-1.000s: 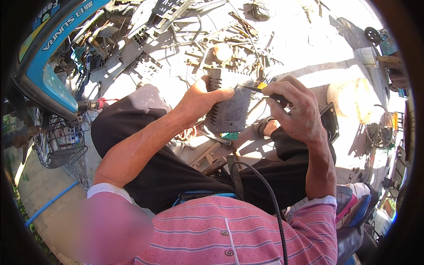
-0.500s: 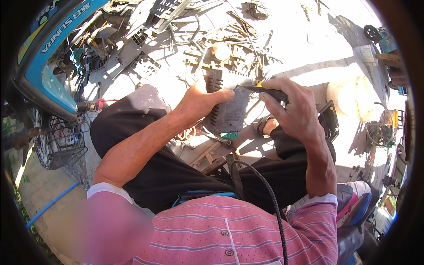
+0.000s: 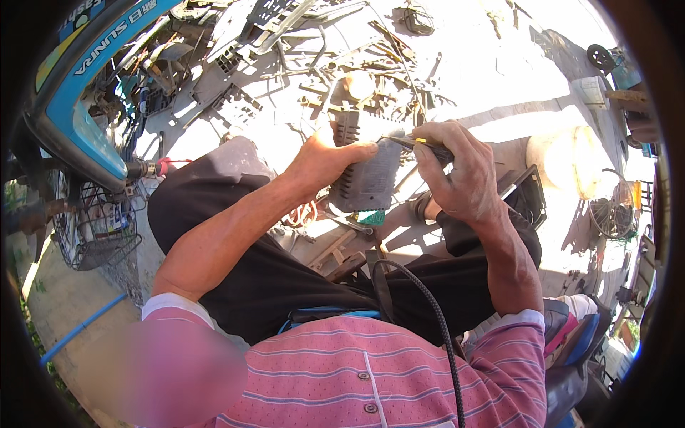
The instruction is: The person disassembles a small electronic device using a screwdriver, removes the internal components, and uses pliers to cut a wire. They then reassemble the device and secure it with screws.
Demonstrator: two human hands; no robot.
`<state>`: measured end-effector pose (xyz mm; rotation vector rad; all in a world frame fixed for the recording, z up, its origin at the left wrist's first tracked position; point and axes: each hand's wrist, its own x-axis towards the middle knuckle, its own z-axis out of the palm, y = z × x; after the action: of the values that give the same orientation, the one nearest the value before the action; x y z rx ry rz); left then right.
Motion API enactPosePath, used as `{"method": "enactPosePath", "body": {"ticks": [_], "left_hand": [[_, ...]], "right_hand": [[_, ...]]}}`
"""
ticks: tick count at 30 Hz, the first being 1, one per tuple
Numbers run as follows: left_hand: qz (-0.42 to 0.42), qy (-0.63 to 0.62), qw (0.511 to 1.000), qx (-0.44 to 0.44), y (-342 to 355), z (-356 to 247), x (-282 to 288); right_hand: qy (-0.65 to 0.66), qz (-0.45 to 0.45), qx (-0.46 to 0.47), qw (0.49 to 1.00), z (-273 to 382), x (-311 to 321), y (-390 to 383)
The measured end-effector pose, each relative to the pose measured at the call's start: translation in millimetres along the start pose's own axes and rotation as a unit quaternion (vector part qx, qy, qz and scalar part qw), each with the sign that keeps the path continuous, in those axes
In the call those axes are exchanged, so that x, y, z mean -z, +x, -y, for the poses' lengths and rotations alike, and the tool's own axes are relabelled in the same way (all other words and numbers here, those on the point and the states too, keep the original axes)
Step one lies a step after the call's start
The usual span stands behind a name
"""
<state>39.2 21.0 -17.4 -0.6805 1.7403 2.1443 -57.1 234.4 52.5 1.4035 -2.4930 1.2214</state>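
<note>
My left hand [image 3: 325,160] is closed round the left side of a dark grey box [image 3: 371,178] with slots along its edges, perhaps a charger housing. Its thumb lies across the top face, and the box is held up above my knees. In my right hand [image 3: 460,167] is a slim dark pointed tool [image 3: 401,140] with a yellow patch, gripped between thumb and fingers. The tool's tip meets or hovers just over the box's upper face, close to my left thumb. Exactly what kind of tool it is cannot be made out. Glare washes out the box's far end.
Scrap metal and plastic parts [image 3: 371,78] litter the sunlit ground ahead. A blue scooter panel [image 3: 82,143] and a wire basket [image 3: 100,228] stand at left. At right are a pale bucket [image 3: 564,160] and a wheel [image 3: 612,207]. A spanner [image 3: 353,222] lies below the box.
My right hand has shifted slightly left, and the tool has turned within its fingers. The box has tilted a little, staying in my left hand.
</note>
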Motion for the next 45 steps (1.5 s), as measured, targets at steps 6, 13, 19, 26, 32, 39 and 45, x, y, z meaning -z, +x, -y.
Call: {"method": "enactPosePath", "body": {"ticks": [6,13,19,26,32,39,45], "left_hand": [[0.007,0.009,1.000,0.009,-3,0,0],[-0.009,-0.018,1.000,0.006,2,1,4],[-0.068,0.085,0.994,-0.024,10,11,6],[-0.052,0.214,0.973,-0.076,20,18,22],[-0.097,0.263,0.955,-0.102,15,13,20],[-0.076,0.405,0.862,-0.296,9,20,27],[-0.100,0.415,0.839,-0.338,13,24,28]], "right_hand": [[-0.013,-0.002,-0.044,0.999,-4,-6,-3],[-0.007,0.039,-0.074,0.996,7,0,-2],[-0.066,0.146,-0.136,0.978,-6,2,-3],[-0.105,0.131,-0.082,0.982,-18,-19,-12],[-0.108,0.117,-0.068,0.985,-24,-30,-16],[-0.103,0.191,-0.190,0.958,-18,-32,-11],[0.046,0.178,-0.262,0.948,-31,-49,-19]]}}
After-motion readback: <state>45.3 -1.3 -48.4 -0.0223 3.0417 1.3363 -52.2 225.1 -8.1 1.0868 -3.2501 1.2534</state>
